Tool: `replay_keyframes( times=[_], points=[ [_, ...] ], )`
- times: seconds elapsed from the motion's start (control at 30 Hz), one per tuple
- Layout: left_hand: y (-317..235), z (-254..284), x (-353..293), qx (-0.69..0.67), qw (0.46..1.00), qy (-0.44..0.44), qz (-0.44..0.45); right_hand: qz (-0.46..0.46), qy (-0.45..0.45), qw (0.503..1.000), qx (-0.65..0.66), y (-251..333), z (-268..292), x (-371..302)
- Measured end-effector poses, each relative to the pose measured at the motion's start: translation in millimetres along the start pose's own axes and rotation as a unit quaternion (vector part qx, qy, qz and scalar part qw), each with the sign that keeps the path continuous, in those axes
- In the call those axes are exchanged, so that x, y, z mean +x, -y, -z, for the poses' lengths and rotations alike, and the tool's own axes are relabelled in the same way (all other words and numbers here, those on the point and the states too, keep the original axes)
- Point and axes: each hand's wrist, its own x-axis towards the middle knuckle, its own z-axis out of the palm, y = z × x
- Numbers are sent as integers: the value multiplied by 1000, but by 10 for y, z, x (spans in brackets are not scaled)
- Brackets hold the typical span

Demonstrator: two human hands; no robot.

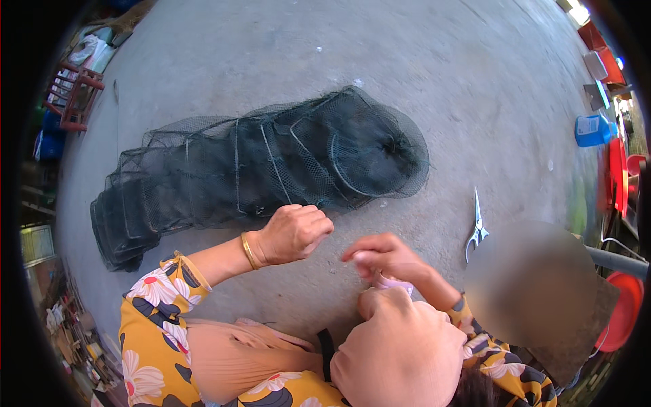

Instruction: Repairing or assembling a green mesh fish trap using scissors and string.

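Note:
A long dark-green mesh fishing trap [264, 163] with hoop frames lies stretched across the concrete floor in front of me. My left hand [295, 233], with a gold bangle at the wrist, is closed just off the trap's near edge. To its right, my right hand [386, 259] has its index finger and thumb drawn together in a pinch. Anything thin between the fingers of either hand is too small to make out. Below the right hand is a peach-coloured knee [400, 346], with a bit of pale purple [395, 283] between them.
Silver scissors [477, 227] lie on the concrete floor [447, 61] at right, next to a blurred round patch. Farther right are a blue jug [593, 130] and a red basin [620, 312]. A reddish stool [74, 98] stands at far left, above clutter [85, 339] along the edge.

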Motion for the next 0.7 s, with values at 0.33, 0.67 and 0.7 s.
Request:
replay_keyframes(
  times=[0.33,0.67,0.7],
  points=[
    [481,694,-1141,97,979,59,168,-239,-439,549,-670,-598,1177,-1377],
    [434,660,-1498,69,961,59,261,139,-309,706,-621,19,525,961],
    [447,634,-1455,71,966,60,240,134,-296,682,-656,-50,603,1090]
  ],
)
